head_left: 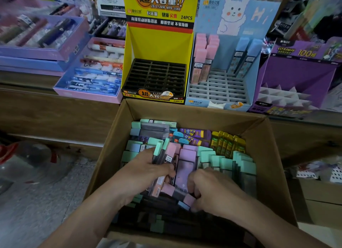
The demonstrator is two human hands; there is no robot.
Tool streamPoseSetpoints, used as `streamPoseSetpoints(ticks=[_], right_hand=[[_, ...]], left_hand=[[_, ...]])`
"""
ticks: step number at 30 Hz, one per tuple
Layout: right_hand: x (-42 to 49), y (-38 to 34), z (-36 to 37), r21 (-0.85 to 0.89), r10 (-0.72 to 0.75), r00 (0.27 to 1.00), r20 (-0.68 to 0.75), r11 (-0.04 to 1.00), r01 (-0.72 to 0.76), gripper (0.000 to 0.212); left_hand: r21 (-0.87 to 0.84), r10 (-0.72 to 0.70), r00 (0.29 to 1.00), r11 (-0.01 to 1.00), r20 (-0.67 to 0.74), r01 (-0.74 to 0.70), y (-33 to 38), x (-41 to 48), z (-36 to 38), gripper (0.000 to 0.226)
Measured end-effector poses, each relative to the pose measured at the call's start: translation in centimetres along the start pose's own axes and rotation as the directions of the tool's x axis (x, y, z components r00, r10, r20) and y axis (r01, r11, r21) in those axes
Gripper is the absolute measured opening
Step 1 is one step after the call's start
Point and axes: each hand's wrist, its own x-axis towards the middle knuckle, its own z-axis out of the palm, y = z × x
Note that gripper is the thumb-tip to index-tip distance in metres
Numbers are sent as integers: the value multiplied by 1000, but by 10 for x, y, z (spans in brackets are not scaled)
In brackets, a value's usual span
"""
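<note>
fig. sorting lead cases out of a box (273, 155), head view. the left hand (148, 171) hovers over the box's left half, its fingers curled round a small bundle of cases (162, 155), mint and pink caps pointing away from the person. the right hand (211, 190) is low in the box's near middle, thumb and curled fingers closing on the cap end of a pink case (189, 199) that lies among dark packs. upright mint cases (240, 162) fill the right side of the box.

on the surface (27, 81) behind the box stand a yellow stand (157, 77), its slots bare, and just right of it a blue stand (218, 88) with a few pink and blue cases in its back rows.

to do the step well, judged from this view: lift the pink case straight up by its cap so that neighbours are not dragged along. lay it flat against the bundle, caps aligned. tighten the left fingers before the right ones let go, since the smooth cases probably slide. picking one colour at a time should make filling the blue stand easier.
</note>
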Motion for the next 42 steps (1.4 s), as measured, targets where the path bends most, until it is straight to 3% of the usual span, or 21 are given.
streamPoseSetpoints(ticks=[6, 10, 12, 17, 20, 22, 26, 30, 34, 38, 42], right_hand=[[7, 7, 0, 273, 24, 996, -82, 962, -1, 26], [7, 12, -15, 508, 23, 983, -181, 858, 73, 11], [3, 15, -24, 675, 0, 977, -213, 723, 147, 10], [-5, 17, -42, 938, -116, 962, -249, 219, 269, 21], [-6, 16, -49, 945, -141, 944, -299, 95, 314, 34], [-6, 16, -54, 931, -137, 928, -345, 76, 357, 30], [-6, 17, -66, 892, -119, 896, -429, 105, 441, 24], [-6, 17, -80, 827, -71, 853, -517, 213, 520, 23], [-5, 13, -93, 718, 70, 744, -665, 336, 610, 34], [-4, 12, -102, 618, 91, 657, -749, 454, 642, 32], [-5, 16, -107, 596, 108, 624, -774, 458, 660, 22]], left_hand=[[4, -11, 1000, 1000, 20, 11, 1, -1, -1, 9], [-49, -20, 1000, 999, 13, 21, 1, -1, -2, 14], [-66, -10, 1000, 998, 20, 11, 3, -2, -1, 14], [-103, 8, 1000, 995, -10, -9, 11, -3, 3, 11], [-153, 13, 1000, 988, -12, -15, 17, -4, 6, 13], [-186, -12, 1000, 982, 9, 14, 20, -4, 7, 29], [-281, -24, 1000, 959, 16, 27, 28, -3, 7, 39], [-223, 124, 992, 967, -9, -123, 43, 1, 8, 16], [-135, 235, 959, 957, -158, -257, 58, 10, 17, 26], [-110, 306, 917, 933, -256, -343, 70, 18, 28, 19], [-71, 380, 878, 907, -292, -416, 75, 24, 33, 20]])
